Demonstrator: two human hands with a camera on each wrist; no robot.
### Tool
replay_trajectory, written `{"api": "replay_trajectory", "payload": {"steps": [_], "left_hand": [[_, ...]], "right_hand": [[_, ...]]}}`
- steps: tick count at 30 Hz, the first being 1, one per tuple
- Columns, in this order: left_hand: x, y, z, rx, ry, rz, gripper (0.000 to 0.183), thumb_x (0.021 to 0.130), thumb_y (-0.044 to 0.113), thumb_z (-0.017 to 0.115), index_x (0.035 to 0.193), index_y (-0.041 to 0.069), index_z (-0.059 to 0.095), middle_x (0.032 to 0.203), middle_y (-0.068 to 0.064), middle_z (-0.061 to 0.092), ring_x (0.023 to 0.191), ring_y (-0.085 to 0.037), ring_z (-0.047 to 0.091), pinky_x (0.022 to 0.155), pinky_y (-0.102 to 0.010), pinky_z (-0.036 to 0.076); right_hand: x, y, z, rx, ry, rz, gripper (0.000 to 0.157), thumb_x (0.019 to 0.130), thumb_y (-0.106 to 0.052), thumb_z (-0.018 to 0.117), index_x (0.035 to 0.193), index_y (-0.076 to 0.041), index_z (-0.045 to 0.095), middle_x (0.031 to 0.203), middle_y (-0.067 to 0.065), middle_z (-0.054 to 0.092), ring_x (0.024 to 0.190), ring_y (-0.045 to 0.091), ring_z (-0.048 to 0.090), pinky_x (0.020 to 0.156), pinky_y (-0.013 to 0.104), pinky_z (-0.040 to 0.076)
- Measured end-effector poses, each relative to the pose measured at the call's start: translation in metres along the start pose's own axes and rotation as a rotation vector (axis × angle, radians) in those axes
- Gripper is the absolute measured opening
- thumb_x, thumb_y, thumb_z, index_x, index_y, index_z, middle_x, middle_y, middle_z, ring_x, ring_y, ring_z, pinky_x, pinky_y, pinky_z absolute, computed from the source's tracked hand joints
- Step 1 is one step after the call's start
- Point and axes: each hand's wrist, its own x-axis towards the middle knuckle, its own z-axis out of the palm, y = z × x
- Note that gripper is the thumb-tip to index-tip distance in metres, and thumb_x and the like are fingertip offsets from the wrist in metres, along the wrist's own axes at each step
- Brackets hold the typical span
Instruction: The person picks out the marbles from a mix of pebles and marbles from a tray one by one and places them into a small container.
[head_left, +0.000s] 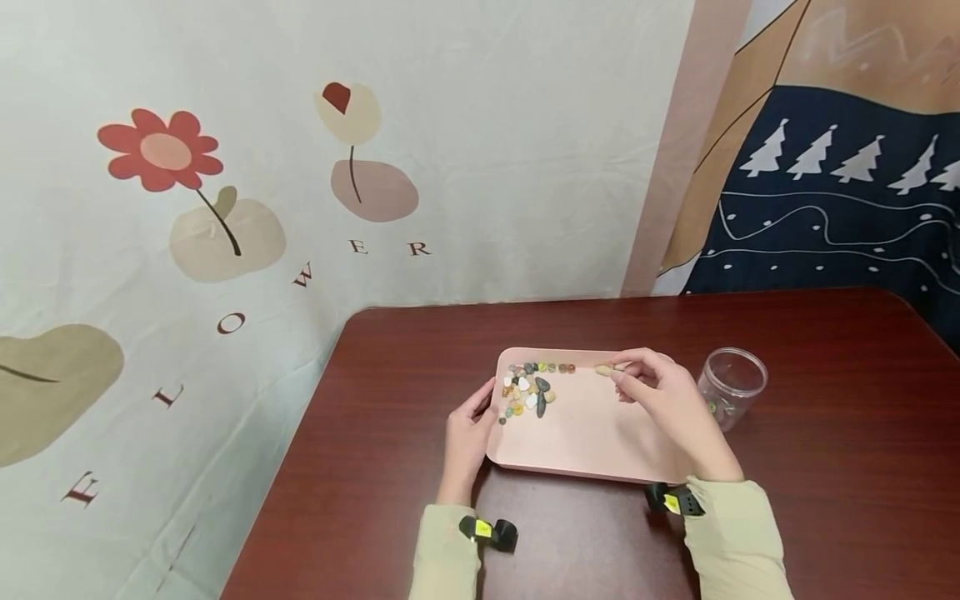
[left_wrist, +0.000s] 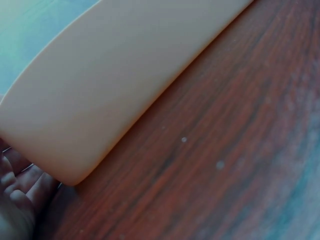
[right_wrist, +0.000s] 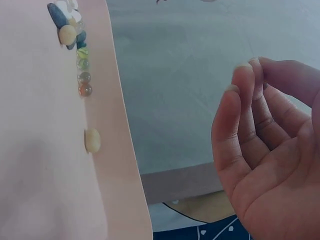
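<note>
- Your left hand (head_left: 468,440) holds the pink tray (head_left: 585,437) at its left side, fingers against the outer wall. An uneven pull may skew the tray.
- The clear jar (head_left: 732,390) stands upright beside the tray, near your right hand (head_left: 666,396); a wide swing may topple it.
- Right fingers bend loosely, tips close together, nothing visible between them; you cannot tell whether they meet.
- The pale stone (right_wrist: 93,140) lies by the tray's far wall, just beside those fingertips. An off-centre pinch may shoot it into the marble row (head_left: 552,367), setting marbles rolling.
</note>
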Motion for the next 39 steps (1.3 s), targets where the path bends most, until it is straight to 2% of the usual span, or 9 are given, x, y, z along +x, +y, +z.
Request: {"api": "replay_trajectory", "payload": {"steps": [5, 13, 23, 27, 29, 34, 39], "left_hand": [[0.0, 0.0, -0.001, -0.015, -0.013, 0.009, 0.037, 0.084, 0.009, 0.058, 0.119, 0.021, 0.059, 0.116, -0.003, 0.058, 0.102, -0.015, 0.056, 0.083, -0.031, 0.046], [0.0, 0.0, -0.002, -0.001, 0.001, 0.01, 0.036, 0.083, 0.008, 0.058, 0.117, 0.021, 0.061, 0.113, -0.002, 0.06, 0.099, -0.012, 0.057, 0.08, -0.027, 0.047], [0.0, 0.0, -0.002, -0.007, -0.006, 0.007, 0.036, 0.084, 0.009, 0.058, 0.118, 0.021, 0.061, 0.113, -0.001, 0.06, 0.099, -0.012, 0.058, 0.081, -0.028, 0.047], [0.001, 0.0, -0.002, -0.013, -0.018, -0.005, 0.036, 0.085, 0.01, 0.058, 0.119, 0.021, 0.06, 0.115, -0.002, 0.059, 0.102, -0.013, 0.056, 0.083, -0.029, 0.046], [0.001, 0.001, -0.003, -0.016, -0.022, -0.017, 0.036, 0.085, 0.01, 0.058, 0.119, 0.02, 0.059, 0.117, -0.002, 0.058, 0.103, -0.014, 0.056, 0.084, -0.03, 0.045], [-0.003, 0.014, -0.004, -0.014, -0.03, -0.021, 0.037, 0.084, 0.004, 0.057, 0.12, 0.013, 0.059, 0.117, -0.008, 0.057, 0.105, -0.02, 0.055, 0.084, -0.034, 0.045], [-0.01, 0.033, -0.004, 0.004, -0.029, -0.008, 0.037, 0.085, 0.001, 0.055, 0.121, 0.007, 0.057, 0.118, -0.012, 0.056, 0.105, -0.024, 0.055, 0.084, -0.034, 0.045]], "right_hand": [[-0.003, -0.002, -0.004, 0.042, 0.018, -0.014, 0.028, 0.087, -0.022, 0.058, 0.111, -0.007, 0.056, 0.085, 0.009, 0.061, 0.073, 0.015, 0.063, 0.069, 0.023, 0.05], [-0.01, -0.012, -0.014, 0.045, 0.117, -0.031, 0.027, 0.086, -0.028, 0.059, 0.109, -0.015, 0.058, 0.082, 0.007, 0.061, 0.074, 0.017, 0.061, 0.069, 0.022, 0.05], [-0.013, -0.013, -0.026, -0.035, 0.233, -0.036, 0.027, 0.086, -0.025, 0.058, 0.112, -0.015, 0.058, 0.084, 0.006, 0.06, 0.074, 0.016, 0.06, 0.066, 0.018, 0.049], [-0.014, -0.008, -0.03, -0.012, 0.278, -0.067, 0.029, 0.086, -0.026, 0.058, 0.112, -0.013, 0.057, 0.084, 0.008, 0.06, 0.073, 0.016, 0.06, 0.064, 0.019, 0.05], [-0.01, 0.005, -0.032, 0.066, 0.285, -0.099, 0.029, 0.085, -0.021, 0.06, 0.112, -0.01, 0.058, 0.084, 0.01, 0.06, 0.071, 0.015, 0.059, 0.062, 0.018, 0.049], [-0.006, 0.018, -0.03, 0.126, 0.311, -0.115, 0.029, 0.084, -0.017, 0.061, 0.112, -0.008, 0.059, 0.083, 0.011, 0.06, 0.068, 0.015, 0.059, 0.06, 0.017, 0.049], [-0.011, 0.001, -0.033, -0.03, 0.393, -0.063, 0.028, 0.085, -0.025, 0.06, 0.11, -0.013, 0.06, 0.08, 0.007, 0.062, 0.065, 0.013, 0.059, 0.058, 0.017, 0.049]]}}
